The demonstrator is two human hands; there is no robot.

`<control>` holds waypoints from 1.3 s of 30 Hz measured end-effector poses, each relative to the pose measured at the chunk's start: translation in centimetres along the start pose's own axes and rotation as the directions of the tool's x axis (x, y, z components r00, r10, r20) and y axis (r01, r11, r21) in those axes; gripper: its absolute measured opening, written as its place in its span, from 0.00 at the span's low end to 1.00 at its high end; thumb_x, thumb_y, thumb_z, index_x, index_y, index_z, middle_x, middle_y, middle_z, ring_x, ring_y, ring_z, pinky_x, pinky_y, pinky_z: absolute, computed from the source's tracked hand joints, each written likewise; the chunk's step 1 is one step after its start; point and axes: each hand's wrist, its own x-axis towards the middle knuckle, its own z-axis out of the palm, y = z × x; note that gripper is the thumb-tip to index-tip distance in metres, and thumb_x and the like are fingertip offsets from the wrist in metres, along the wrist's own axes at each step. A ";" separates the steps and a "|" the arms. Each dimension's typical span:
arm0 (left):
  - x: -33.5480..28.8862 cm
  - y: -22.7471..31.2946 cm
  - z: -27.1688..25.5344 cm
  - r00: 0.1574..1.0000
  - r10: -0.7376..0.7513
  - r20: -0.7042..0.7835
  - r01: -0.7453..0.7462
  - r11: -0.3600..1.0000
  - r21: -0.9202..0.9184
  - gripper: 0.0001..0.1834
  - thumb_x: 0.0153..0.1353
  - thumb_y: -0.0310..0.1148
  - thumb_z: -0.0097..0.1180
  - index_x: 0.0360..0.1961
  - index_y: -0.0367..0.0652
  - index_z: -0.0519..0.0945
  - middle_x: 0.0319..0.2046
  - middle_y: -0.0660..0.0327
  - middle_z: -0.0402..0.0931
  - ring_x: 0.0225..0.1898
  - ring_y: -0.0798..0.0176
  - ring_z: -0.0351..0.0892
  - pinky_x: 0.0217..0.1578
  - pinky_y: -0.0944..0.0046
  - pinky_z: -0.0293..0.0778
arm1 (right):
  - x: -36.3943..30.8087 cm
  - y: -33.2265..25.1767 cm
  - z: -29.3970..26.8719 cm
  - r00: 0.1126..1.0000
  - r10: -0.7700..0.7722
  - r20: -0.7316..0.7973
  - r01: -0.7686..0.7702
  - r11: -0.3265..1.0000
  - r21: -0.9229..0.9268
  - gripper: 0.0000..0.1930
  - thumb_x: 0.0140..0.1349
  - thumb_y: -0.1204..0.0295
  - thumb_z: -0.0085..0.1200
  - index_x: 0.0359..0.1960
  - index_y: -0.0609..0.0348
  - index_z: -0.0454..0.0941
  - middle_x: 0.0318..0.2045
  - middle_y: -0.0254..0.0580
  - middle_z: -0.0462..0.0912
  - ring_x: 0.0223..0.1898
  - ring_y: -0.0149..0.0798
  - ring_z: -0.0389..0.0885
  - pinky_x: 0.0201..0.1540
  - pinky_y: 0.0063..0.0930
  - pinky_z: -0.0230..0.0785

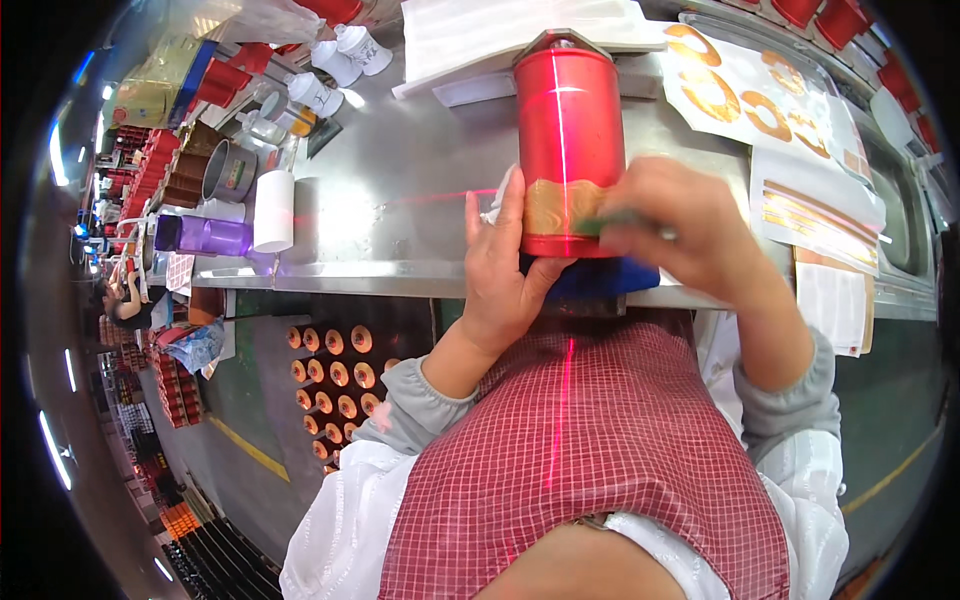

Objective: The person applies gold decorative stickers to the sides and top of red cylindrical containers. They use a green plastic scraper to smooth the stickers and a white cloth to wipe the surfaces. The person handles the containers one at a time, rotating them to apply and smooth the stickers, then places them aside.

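A red cylinder (pixel 570 120) lies with its length pointing away from me, mounted on a holder at the bench edge. Round its near end runs a gold patterned band (pixel 552 208) with a wavy upper edge. My left hand (pixel 503 265) grips the cylinder's near left side, fingers stretched along it and thumb under the near rim. Something white, perhaps a cloth, shows between those fingers. Closed at the band's right side, my right hand (pixel 685 225) is blurred by motion. It holds a small green scraper-like tool (pixel 620 222) against the band; its exact kind is unclear.
Sheets with curved gold decals (pixel 708 95) lie at the right, beside strips with gold lines (pixel 815 215) and a sink (pixel 900 215). On the left stand a white roll (pixel 273 210), a purple bottle (pixel 215 236) and a metal pot (pixel 230 170). A red laser line crosses the cylinder.
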 end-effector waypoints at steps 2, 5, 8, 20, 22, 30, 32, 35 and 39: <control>0.2 -0.1 0.2 0.998 0.028 -0.048 -0.027 1.000 0.016 0.47 0.61 0.53 0.55 0.68 0.29 0.52 0.50 0.50 0.77 0.52 0.46 0.75 0.66 0.35 0.38 | 1.4 1.3 -0.2 0.995 0.051 -0.085 -0.059 0.994 -0.092 0.10 0.51 0.72 0.63 0.31 0.62 0.76 0.23 0.48 0.75 0.23 0.50 0.74 0.28 0.37 0.68; 0.3 -0.3 -0.2 0.998 0.055 -0.004 -0.055 0.996 0.076 0.47 0.61 0.54 0.54 0.67 0.28 0.53 0.48 0.49 0.77 0.50 0.45 0.76 0.65 0.34 0.39 | 1.7 -0.4 -0.2 0.995 -0.014 0.097 0.022 0.997 -0.079 0.10 0.52 0.70 0.63 0.29 0.63 0.75 0.23 0.50 0.76 0.24 0.51 0.75 0.28 0.37 0.68; 0.3 0.2 -0.2 0.998 0.056 -0.023 -0.053 0.992 0.112 0.46 0.62 0.54 0.53 0.67 0.26 0.53 0.48 0.47 0.76 0.50 0.45 0.76 0.64 0.33 0.40 | 2.8 0.7 -0.5 0.996 0.088 0.032 -0.086 0.994 -0.073 0.10 0.51 0.70 0.63 0.28 0.63 0.76 0.21 0.52 0.75 0.25 0.54 0.76 0.28 0.39 0.68; 0.1 -0.3 -0.1 0.999 0.012 0.035 -0.011 1.000 -0.023 0.48 0.62 0.57 0.49 0.67 0.25 0.50 0.53 0.45 0.73 0.53 0.45 0.74 0.65 0.33 0.39 | -1.7 2.3 0.4 0.982 0.026 -0.187 -0.025 1.000 0.008 0.11 0.48 0.77 0.66 0.33 0.59 0.78 0.28 0.40 0.77 0.33 0.42 0.77 0.36 0.31 0.69; 0.1 0.2 0.2 0.999 0.038 0.004 -0.038 0.997 0.061 0.48 0.62 0.58 0.49 0.67 0.26 0.50 0.53 0.44 0.72 0.54 0.45 0.73 0.64 0.32 0.39 | -1.7 4.0 0.2 0.945 0.032 -0.325 -0.071 0.991 -0.110 0.12 0.47 0.76 0.67 0.34 0.60 0.79 0.29 0.40 0.78 0.34 0.41 0.77 0.37 0.31 0.70; 0.8 0.3 -0.2 0.998 0.066 -0.017 -0.063 0.990 0.128 0.49 0.61 0.61 0.48 0.67 0.28 0.52 0.55 0.44 0.70 0.55 0.45 0.72 0.64 0.32 0.40 | -1.5 3.9 0.5 0.954 -0.002 -0.299 -0.018 0.998 -0.063 0.08 0.52 0.77 0.62 0.34 0.59 0.79 0.27 0.40 0.76 0.32 0.40 0.75 0.35 0.30 0.67; 0.4 0.1 -0.5 1.000 0.026 0.004 -0.026 0.997 0.075 0.49 0.61 0.61 0.47 0.67 0.28 0.52 0.56 0.45 0.71 0.56 0.45 0.72 0.65 0.33 0.40 | -2.4 1.7 0.7 0.990 -0.052 -0.129 0.069 0.989 0.130 0.08 0.51 0.78 0.62 0.34 0.59 0.79 0.27 0.40 0.75 0.31 0.40 0.75 0.34 0.31 0.67; 0.3 -0.3 0.2 0.999 0.027 -0.024 -0.026 0.998 0.053 0.49 0.62 0.61 0.47 0.68 0.28 0.52 0.56 0.46 0.71 0.57 0.46 0.72 0.65 0.35 0.40 | -1.8 3.1 0.1 0.978 0.138 -0.153 -0.113 0.980 0.161 0.09 0.50 0.77 0.64 0.33 0.59 0.79 0.28 0.40 0.76 0.32 0.42 0.75 0.36 0.31 0.68; 0.4 0.1 -0.4 0.999 -0.016 0.033 0.015 0.999 0.031 0.48 0.63 0.60 0.46 0.68 0.27 0.51 0.55 0.47 0.72 0.57 0.46 0.72 0.66 0.35 0.39 | -2.0 1.6 0.5 0.989 -0.070 -0.129 0.076 0.996 0.044 0.08 0.51 0.76 0.64 0.33 0.61 0.79 0.27 0.41 0.76 0.31 0.41 0.76 0.35 0.29 0.69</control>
